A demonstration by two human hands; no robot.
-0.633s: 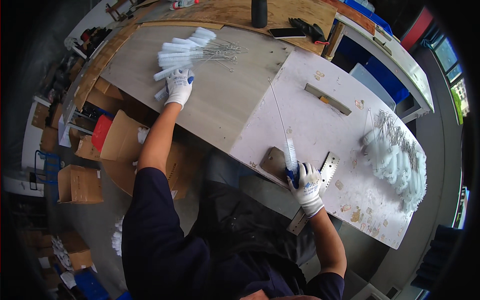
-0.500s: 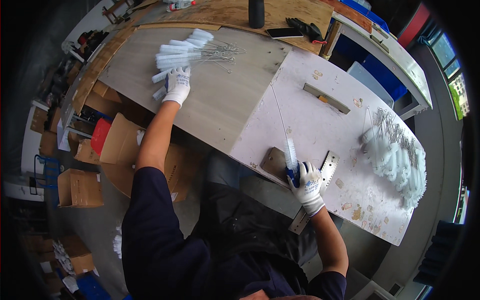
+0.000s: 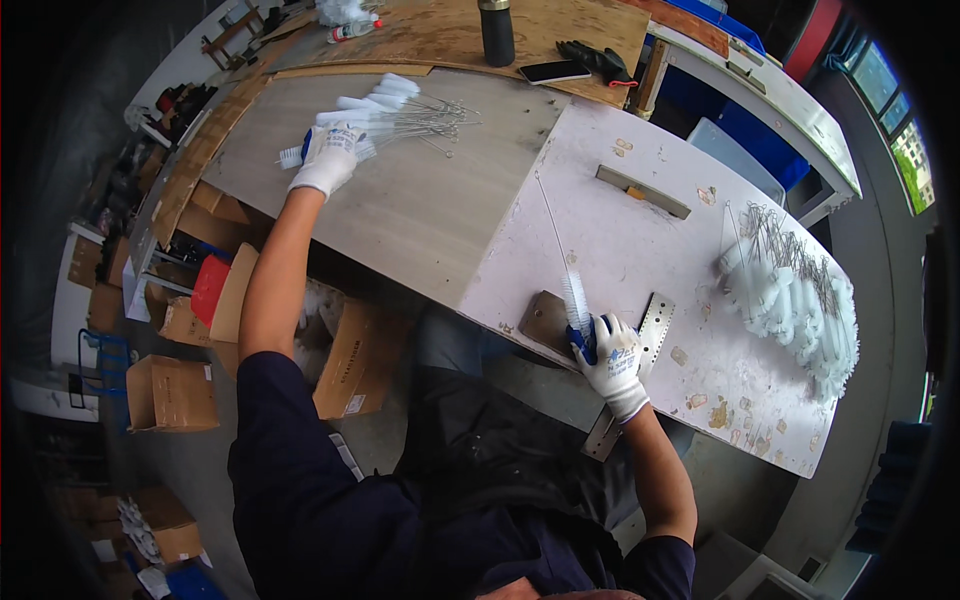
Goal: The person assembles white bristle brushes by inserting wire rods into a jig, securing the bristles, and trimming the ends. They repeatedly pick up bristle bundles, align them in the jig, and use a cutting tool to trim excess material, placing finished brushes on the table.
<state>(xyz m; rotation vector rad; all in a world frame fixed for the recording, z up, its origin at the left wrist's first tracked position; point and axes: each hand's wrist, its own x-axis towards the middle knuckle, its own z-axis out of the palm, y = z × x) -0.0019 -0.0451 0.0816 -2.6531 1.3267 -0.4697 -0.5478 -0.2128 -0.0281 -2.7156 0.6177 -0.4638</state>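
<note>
My left hand (image 3: 330, 160), in a white glove with blue on the fingers, is on the near edge of a pile of white bristle brushes (image 3: 390, 97) with thin looped wire handles. Its fingers curl over a brush (image 3: 290, 157) whose bristles stick out past the hand; the grip itself is partly hidden. My right hand (image 3: 610, 362), gloved alike, is closed around the lower end of another brush (image 3: 574, 295), its long wire pointing away from me. Beneath and beside that hand are a dark metal block (image 3: 549, 322) and a perforated metal bar (image 3: 655, 325) at the table edge.
A large heap of white brushes (image 3: 790, 305) lies on the right of the table (image 3: 500, 260). Farther off are a flat bar (image 3: 643, 192), a phone (image 3: 555, 72), a dark bottle (image 3: 497, 38) and black gloves (image 3: 597, 62). Cardboard boxes (image 3: 355, 360) stand at lower left.
My left hand has moved left and slightly away from me, over the near brushes of the pile. My right hand still holds its brush in nearly the same place. The view has shifted slightly.
</note>
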